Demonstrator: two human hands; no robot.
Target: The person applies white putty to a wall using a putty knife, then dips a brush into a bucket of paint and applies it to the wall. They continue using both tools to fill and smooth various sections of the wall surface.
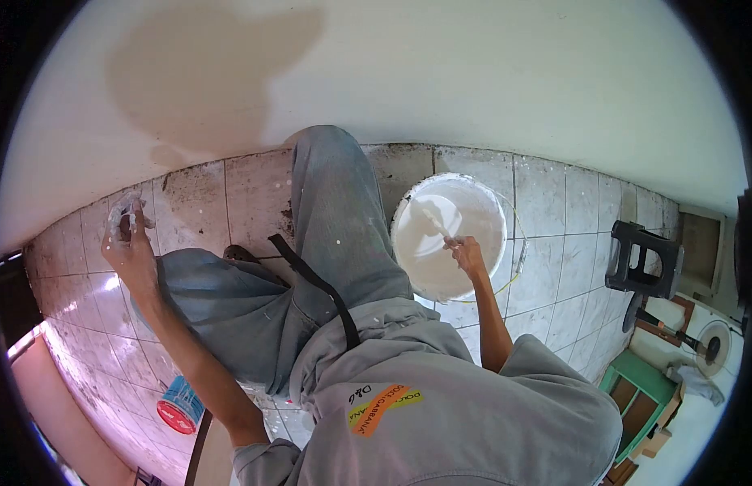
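Observation:
A round white bucket [504, 235] with pale, creamy paint or plaster in it stands on the tiles beside my right knee. My right hand [467, 254] is over the bucket, its fingers closed round a light-coloured brush or spatula [432, 219] whose end points into the bucket. At the far left, my left hand [131, 235] is held out near the wall, its fingers curled round a whitish, crumpled thing [127, 207] smeared with white. What that thing is cannot be made out.
The pale wall [473, 73] meets the tiled floor [546, 194] ahead. A dark stool [645, 261] and a green frame [641, 397] stand at the right. A blue bucket with a red end [182, 403] is at the lower left.

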